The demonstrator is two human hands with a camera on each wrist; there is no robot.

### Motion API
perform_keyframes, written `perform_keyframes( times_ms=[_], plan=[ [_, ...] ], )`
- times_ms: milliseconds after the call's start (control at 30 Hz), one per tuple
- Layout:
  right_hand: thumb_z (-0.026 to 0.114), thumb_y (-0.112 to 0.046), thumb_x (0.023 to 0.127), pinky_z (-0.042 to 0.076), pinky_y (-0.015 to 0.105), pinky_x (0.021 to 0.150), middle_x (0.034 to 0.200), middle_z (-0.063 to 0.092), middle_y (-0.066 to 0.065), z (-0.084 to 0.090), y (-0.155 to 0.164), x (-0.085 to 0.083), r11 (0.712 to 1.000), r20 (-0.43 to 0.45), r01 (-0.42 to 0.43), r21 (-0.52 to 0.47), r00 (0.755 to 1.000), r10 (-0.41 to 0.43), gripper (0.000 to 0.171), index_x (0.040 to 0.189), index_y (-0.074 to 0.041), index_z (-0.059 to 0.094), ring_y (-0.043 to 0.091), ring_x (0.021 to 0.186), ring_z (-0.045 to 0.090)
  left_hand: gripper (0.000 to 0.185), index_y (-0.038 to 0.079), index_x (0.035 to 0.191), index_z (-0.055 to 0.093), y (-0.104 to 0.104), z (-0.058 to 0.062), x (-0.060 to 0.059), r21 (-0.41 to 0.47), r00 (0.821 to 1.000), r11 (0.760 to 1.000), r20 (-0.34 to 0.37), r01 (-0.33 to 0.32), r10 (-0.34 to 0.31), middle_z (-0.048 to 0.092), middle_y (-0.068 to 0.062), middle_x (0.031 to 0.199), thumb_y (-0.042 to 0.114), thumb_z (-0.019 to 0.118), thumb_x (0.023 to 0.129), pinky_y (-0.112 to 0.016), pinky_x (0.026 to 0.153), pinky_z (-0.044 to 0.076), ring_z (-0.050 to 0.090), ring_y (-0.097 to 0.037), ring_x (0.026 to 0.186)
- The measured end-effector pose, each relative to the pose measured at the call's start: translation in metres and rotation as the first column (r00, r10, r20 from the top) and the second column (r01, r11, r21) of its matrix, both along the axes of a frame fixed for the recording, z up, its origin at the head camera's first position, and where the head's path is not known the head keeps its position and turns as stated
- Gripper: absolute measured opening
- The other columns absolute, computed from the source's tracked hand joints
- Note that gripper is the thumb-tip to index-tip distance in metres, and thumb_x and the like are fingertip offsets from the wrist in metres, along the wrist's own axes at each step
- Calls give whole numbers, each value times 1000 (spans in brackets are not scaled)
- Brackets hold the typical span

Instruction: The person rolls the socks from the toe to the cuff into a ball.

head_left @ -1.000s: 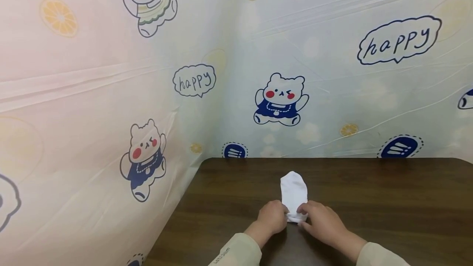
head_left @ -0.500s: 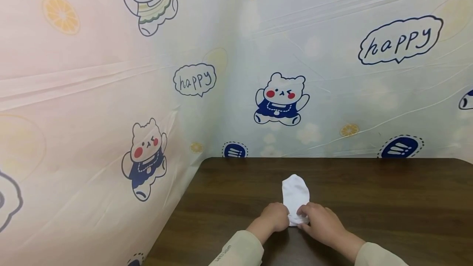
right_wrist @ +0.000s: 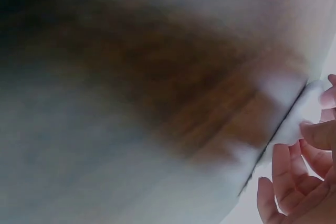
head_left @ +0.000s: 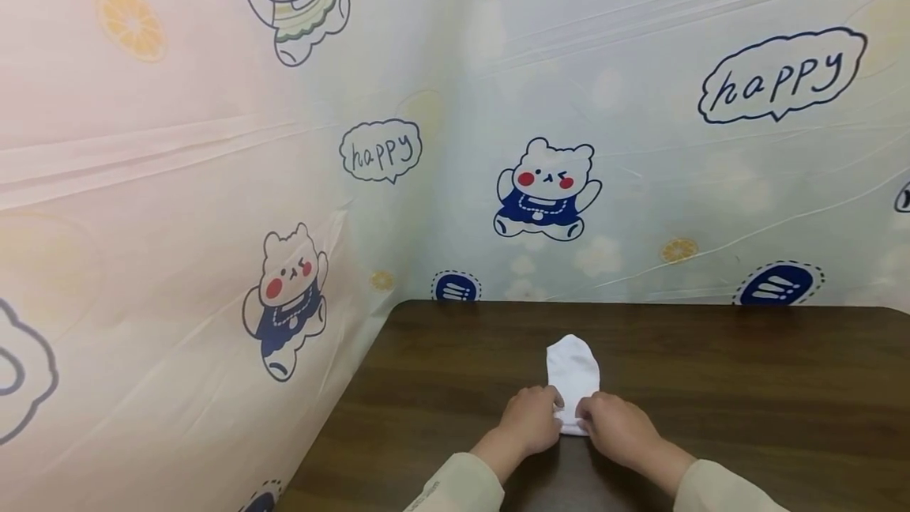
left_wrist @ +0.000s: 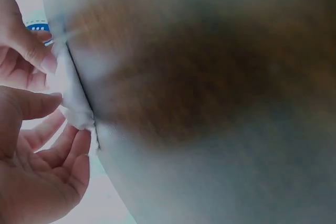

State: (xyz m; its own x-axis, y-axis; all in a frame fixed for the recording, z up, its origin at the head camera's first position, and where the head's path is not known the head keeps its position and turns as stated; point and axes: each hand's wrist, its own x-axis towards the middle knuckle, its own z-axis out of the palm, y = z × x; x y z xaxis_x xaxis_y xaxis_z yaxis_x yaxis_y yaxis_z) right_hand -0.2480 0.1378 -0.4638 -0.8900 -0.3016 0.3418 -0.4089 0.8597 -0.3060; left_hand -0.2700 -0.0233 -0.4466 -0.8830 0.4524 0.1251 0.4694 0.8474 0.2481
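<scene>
A white sock point(head_left: 573, 370) lies lengthwise on the dark wooden table, its rounded end pointing away from the person. Its near end is folded over into a thick white edge point(left_wrist: 73, 95), seen from low down in the left wrist view. The left hand point(head_left: 532, 419) pinches the left side of this fold between thumb and fingers. From the right, the right hand point(head_left: 624, 427) grips the opposite side, with the thumb point(right_wrist: 317, 134) against the cloth in the right wrist view. Both hands sit close together, and their fingertips partly hide the fold.
The brown table point(head_left: 746, 385) reaches back to a pale curtain point(head_left: 633, 117) printed with bears, orange slices and the word "happy". More of this curtain hangs along the table's left edge. Light sleeves point(head_left: 462, 484) cover the forearms.
The sock has come slightly nearer to the person. Its folded near end looks straighter. The fingers of both hands have shifted along the fold, and the head view has turned a little left.
</scene>
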Motion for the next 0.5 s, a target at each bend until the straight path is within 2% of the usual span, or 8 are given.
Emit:
perform_keyframes(
  times_ms=[167, 300, 500],
  plan=[
    [70, -3, 77, 47, 37, 58, 69, 56, -4, 5, -1, -3, 1000, 104, 16, -19, 994, -13, 12, 73, -13, 65, 14, 64, 54, 28, 17, 100, 66, -3, 0, 4, 23, 993, 999, -112, 43, -40, 53, 8, 79, 18, 76, 74, -26, 70, 42, 51, -9, 77],
    [68, -5, 80, 45, 37, 58, 65, 56, -5, 11, 0, -5, 999, 192, 21, -25, 981, -15, 13, 71, -13, 63, 13, 60, 51, 26, 21, 93, 67, -5, 1, 8, -5, 971, 994, -216, 108, -106, 54, 10, 80, 19, 81, 70, -23, 68, 39, 50, -7, 78],
    [67, -6, 83, 43, 34, 58, 60, 51, -6, 18, 2, -6, 999, 295, 8, -53, 955, 8, 18, 68, -12, 61, 13, 57, 47, 23, 22, 85, 69, -6, 1, 11, -48, 939, 986, -301, 161, -168, 56, 11, 80, 19, 83, 67, -20, 66, 36, 50, -6, 76]
  ],
)
